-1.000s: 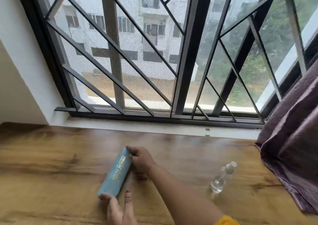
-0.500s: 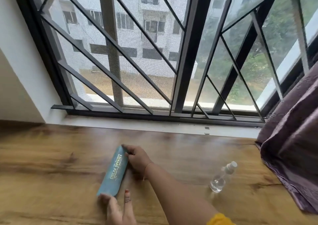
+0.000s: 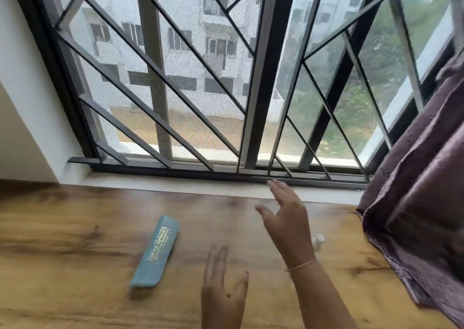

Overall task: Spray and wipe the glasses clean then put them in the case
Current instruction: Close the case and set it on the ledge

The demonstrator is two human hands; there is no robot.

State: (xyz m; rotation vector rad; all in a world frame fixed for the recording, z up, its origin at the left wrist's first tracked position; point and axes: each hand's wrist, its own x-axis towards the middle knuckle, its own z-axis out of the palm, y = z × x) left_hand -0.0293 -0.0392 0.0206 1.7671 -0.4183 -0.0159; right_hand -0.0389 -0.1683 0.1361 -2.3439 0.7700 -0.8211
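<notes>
The blue case (image 3: pixel 155 254) lies shut on the table (image 3: pixel 62 240), with no hand on it. Both hands are spread wide and empty: left (image 3: pixel 223 293) low, right (image 3: pixel 286 224) hiding the spray bottle (image 3: pixel 318 240), maybe to grab it

Your right hand (image 3: pixel 286 218) hovers mid-frame, fingers spread and empty; your left hand (image 3: pixel 223 288) lies low at bottom centre, open too

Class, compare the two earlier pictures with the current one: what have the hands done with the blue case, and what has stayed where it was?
Both hands have let go of the blue case. The right hand has lifted away, open, toward the spray bottle; the left hand has drawn back to the case's right, open and empty. The case stays shut on the wooden table, and the bottle has not moved.
</notes>
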